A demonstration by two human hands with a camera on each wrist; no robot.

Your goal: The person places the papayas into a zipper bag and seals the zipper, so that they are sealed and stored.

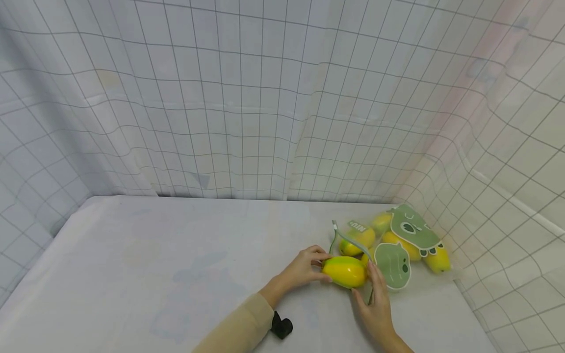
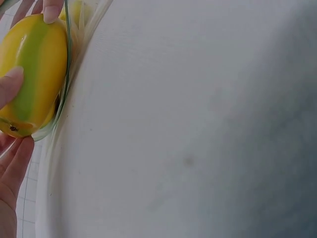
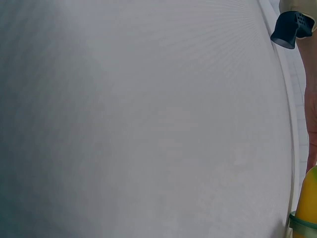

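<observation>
A yellow mango with a green stripe is between both hands at the mouth of a clear bag printed with green cartoon faces. The left hand grips its left end, thumb below and fingers above. At its right end, the right hand holds it with thumb and fingertips, beside the bag's green rim. In the left wrist view, the mango shows a thumb on its skin and the rim running alongside. Only part of the mango appears in the right wrist view, the rim crossing it.
Several more yellow mangoes lie inside the bag, at the right side of the white-covered table. A black device sits at the left sleeve. Grid-patterned curtains stand behind and at both sides.
</observation>
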